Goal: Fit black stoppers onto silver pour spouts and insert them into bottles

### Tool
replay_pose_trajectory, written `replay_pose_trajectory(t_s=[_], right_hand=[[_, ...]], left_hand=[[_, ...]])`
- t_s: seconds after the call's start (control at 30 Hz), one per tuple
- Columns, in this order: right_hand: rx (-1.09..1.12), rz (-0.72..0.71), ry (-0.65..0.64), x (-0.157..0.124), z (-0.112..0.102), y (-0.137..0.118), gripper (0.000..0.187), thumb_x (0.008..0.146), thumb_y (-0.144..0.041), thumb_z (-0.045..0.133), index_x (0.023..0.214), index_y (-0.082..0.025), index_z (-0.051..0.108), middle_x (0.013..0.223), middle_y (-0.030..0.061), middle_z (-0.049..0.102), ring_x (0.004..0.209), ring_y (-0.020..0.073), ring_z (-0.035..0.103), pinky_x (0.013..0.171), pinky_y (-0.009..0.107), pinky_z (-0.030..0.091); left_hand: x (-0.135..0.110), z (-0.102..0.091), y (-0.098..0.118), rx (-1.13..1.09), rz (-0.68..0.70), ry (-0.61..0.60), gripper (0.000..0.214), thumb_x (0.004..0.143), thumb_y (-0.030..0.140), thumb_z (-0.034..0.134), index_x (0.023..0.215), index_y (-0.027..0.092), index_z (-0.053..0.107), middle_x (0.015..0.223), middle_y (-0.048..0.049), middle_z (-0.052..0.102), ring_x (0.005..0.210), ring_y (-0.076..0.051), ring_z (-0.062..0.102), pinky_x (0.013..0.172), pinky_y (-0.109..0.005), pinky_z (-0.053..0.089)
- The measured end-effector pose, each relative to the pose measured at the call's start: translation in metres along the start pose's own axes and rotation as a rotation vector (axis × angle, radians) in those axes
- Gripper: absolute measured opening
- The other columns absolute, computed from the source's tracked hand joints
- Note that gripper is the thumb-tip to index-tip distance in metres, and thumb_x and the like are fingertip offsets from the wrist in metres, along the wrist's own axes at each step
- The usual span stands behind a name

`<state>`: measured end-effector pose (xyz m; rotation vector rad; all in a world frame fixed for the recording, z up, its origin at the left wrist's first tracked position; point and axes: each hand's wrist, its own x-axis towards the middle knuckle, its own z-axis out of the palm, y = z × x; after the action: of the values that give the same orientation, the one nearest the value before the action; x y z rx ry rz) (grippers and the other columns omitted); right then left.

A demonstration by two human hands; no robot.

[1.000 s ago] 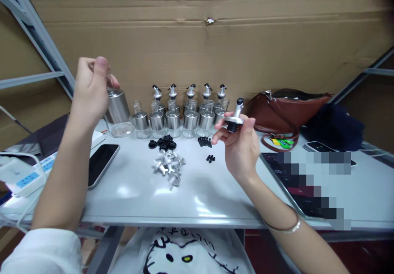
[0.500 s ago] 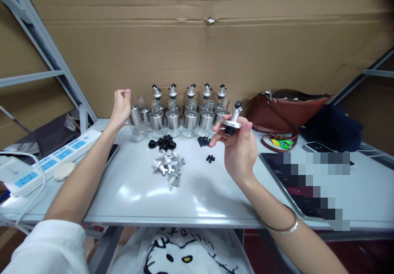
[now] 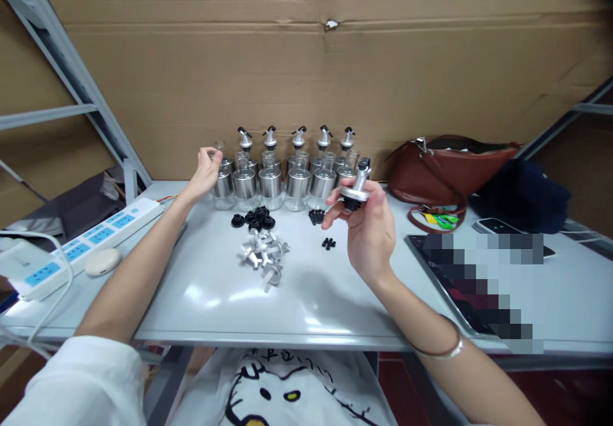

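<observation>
My left hand [image 3: 207, 169] is closed around the neck of a glass oil bottle with a steel sleeve [image 3: 223, 185], at the left end of the front row. That bottle stands upright; its neck is mostly hidden by my fingers. In my right hand [image 3: 371, 234] is an oil pourer spout [image 3: 357, 190], a silver cap with a black lever on top and a black stopper underneath. I hold it above the table, tilted slightly. Several open glass bottles [image 3: 297, 183] line up in front. Behind them stand bottles topped with pourer spouts [image 3: 299, 136].
Black stoppers [image 3: 258, 218], silver spout parts [image 3: 263, 253], black levers [image 3: 317, 216] and small black pieces [image 3: 329, 243] lie mid-table. A power strip [image 3: 90, 247] is at left. A brown bag [image 3: 445, 170] and a tablet [image 3: 450, 279] are on the right. Cardboard [image 3: 287, 81] closes the back.
My left hand has moved right and down with the bottle, which has gone from tilted to upright beside the row. My right hand still holds the pourer spout, hardly moved.
</observation>
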<state>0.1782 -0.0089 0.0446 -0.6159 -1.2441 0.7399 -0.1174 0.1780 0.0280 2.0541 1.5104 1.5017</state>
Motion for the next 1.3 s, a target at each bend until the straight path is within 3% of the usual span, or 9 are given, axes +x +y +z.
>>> replay_pose_trajectory(t_s=[0.1, 0.17, 0.3, 0.43, 0.57, 0.7, 0.93, 1.13, 1.3], right_hand=[[-0.004, 0.022, -0.029, 0.0, 0.001, 0.003, 0.037, 0.091, -0.056, 0.037, 0.099, -0.023, 0.052, 0.078, -0.0007, 0.059, 0.049, 0.009, 0.056, 0.051, 0.026, 0.049], [-0.008, 0.051, -0.067, 0.001, 0.002, 0.005, 0.037, 0.091, -0.055, 0.038, 0.1, -0.022, 0.052, 0.078, -0.0008, 0.06, 0.05, 0.0091, 0.058, 0.052, 0.026, 0.048], [-0.06, 0.1, -0.207, 0.0, 0.004, 0.008, 0.039, 0.088, -0.056, 0.045, 0.096, -0.02, 0.056, 0.078, 0.0007, 0.063, 0.056, 0.0109, 0.061, 0.052, 0.024, 0.049], [-0.227, 0.036, -0.304, -0.005, 0.005, 0.007, 0.04, 0.086, -0.054, 0.05, 0.085, -0.018, 0.066, 0.073, 0.0023, 0.065, 0.059, 0.0124, 0.06, 0.056, 0.026, 0.05], [-0.382, -0.119, -0.285, -0.011, 0.006, 0.009, 0.032, 0.082, -0.048, 0.059, 0.078, -0.018, 0.071, 0.068, 0.0028, 0.068, 0.058, 0.0137, 0.059, 0.056, 0.027, 0.048], [-0.416, -0.183, -0.347, -0.015, 0.007, 0.012, 0.026, 0.082, -0.044, 0.061, 0.079, -0.02, 0.072, 0.064, 0.0006, 0.068, 0.054, 0.0128, 0.059, 0.051, 0.025, 0.047], [-0.505, -0.384, -0.502, -0.012, 0.002, 0.007, 0.024, 0.091, -0.028, 0.047, 0.094, -0.019, 0.07, 0.082, 0.0058, 0.073, 0.068, 0.0152, 0.066, 0.059, 0.026, 0.051], [-0.695, -0.521, -0.457, 0.001, -0.009, 0.011, 0.021, 0.085, -0.033, 0.059, 0.071, -0.02, 0.066, 0.06, 0.0014, 0.067, 0.054, 0.0133, 0.061, 0.055, 0.025, 0.047], [-0.651, -0.501, -0.559, 0.004, -0.011, 0.014, 0.036, 0.087, -0.042, 0.055, 0.116, -0.021, 0.061, 0.091, 0.0066, 0.073, 0.078, 0.0167, 0.067, 0.072, 0.03, 0.053]], left_hand=[[0.001, 0.001, 0.007, -0.027, -0.091, 0.028, 0.047, 0.087, 0.062, 0.037, 0.107, 0.019, 0.03, 0.124, -0.0169, 0.039, 0.124, -0.023, 0.039, 0.109, -0.045, 0.027], [-0.002, 0.0, 0.02, -0.03, -0.046, 0.129, 0.045, 0.088, 0.057, 0.041, 0.111, 0.02, 0.028, 0.131, -0.0174, 0.034, 0.13, -0.023, 0.033, 0.111, -0.044, 0.023], [-0.027, -0.005, 0.068, 0.0, 0.291, 0.27, 0.034, 0.09, 0.048, 0.041, 0.113, 0.025, 0.035, 0.132, -0.0124, 0.038, 0.127, -0.022, 0.037, 0.103, -0.04, 0.035], [-0.076, -0.004, 0.114, 0.101, 0.701, 0.118, 0.018, 0.092, 0.039, 0.038, 0.1, 0.024, 0.045, 0.102, -0.0067, 0.058, 0.102, -0.021, 0.054, 0.087, -0.038, 0.04], [-0.121, 0.008, 0.135, 0.173, 1.026, 0.059, 0.023, 0.086, 0.046, 0.05, 0.087, 0.023, 0.044, 0.086, -0.0009, 0.062, 0.084, -0.019, 0.058, 0.083, -0.039, 0.034], [-0.141, 0.02, 0.141, 0.216, 0.997, 0.012, 0.026, 0.087, 0.048, 0.051, 0.088, 0.022, 0.046, 0.083, -0.0011, 0.063, 0.072, -0.016, 0.058, 0.077, -0.035, 0.032], [-0.142, 0.022, 0.141, 0.201, 0.99, 0.019, 0.022, 0.092, 0.033, 0.045, 0.11, 0.02, 0.041, 0.086, -0.0043, 0.068, 0.07, -0.017, 0.059, 0.074, -0.034, 0.031], [-0.149, 0.027, 0.139, 0.044, 0.969, -0.023, 0.033, 0.09, 0.027, 0.037, 0.121, 0.018, 0.034, 0.089, -0.0063, 0.067, 0.076, -0.02, 0.061, 0.074, -0.036, 0.032], [-0.152, 0.029, 0.137, -0.03, 0.952, -0.145, 0.031, 0.086, 0.022, 0.034, 0.117, 0.02, 0.034, 0.083, -0.0036, 0.062, 0.077, -0.02, 0.057, 0.076, -0.038, 0.034]])
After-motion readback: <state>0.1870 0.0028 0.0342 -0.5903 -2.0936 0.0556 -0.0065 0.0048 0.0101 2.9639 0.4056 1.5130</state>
